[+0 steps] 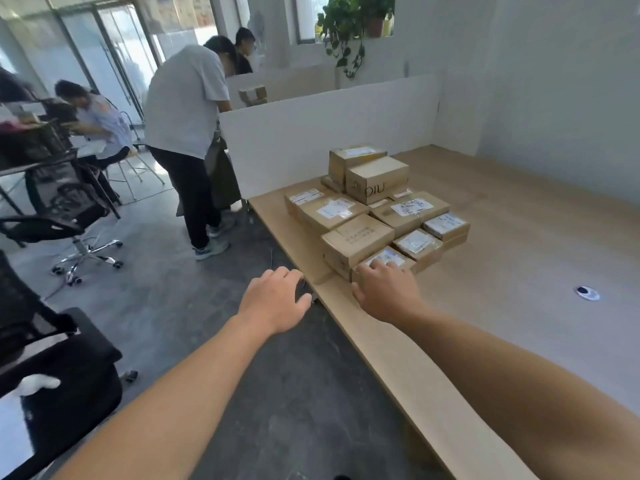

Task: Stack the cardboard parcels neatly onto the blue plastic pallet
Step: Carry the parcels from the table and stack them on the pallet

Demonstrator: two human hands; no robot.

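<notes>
A light wooden desk (519, 237), backed by a white partition (329, 133), is standing on a grey floor (166, 289). Cardboard parcels (377, 181) are lying piled on the desk just beyond the right hand (384, 292), whose spread fingers are resting on the nearest labelled parcel (388, 258). The left hand (273, 299) is hovering beside the desk edge, fingers loosely curved, holding nothing.

A pale wooden desk (519, 237) has a round cable hole (587, 292) and a white partition (329, 143) along its far side. On the grey floor (173, 289) stand two black office chairs (62, 220). One person (187, 109) bends by the partition, another person (100, 123) sits at the left. A potted plant (353, 26) hangs from the window ledge.
</notes>
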